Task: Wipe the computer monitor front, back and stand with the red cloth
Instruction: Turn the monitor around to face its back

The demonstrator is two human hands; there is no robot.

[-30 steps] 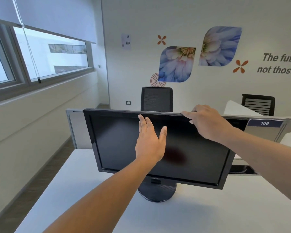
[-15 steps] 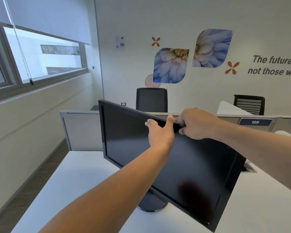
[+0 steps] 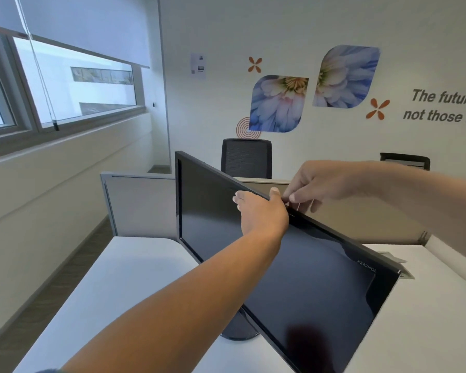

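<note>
The monitor (image 3: pixel 307 278) stands on its round stand (image 3: pixel 234 329) on the white bench (image 3: pixel 135 278) at centre frame, swivelled so that its dark screen runs from the middle of the frame down to the lower right corner. The left hand (image 3: pixel 264 214) lies with straight fingers flat against the upper screen, thumb up at the top edge. The right hand (image 3: pixel 323 184), reaching in from the right of the frame, grips that top edge just beside it with curled fingers, in front of a grey partition (image 3: pixel 143 205).
</note>
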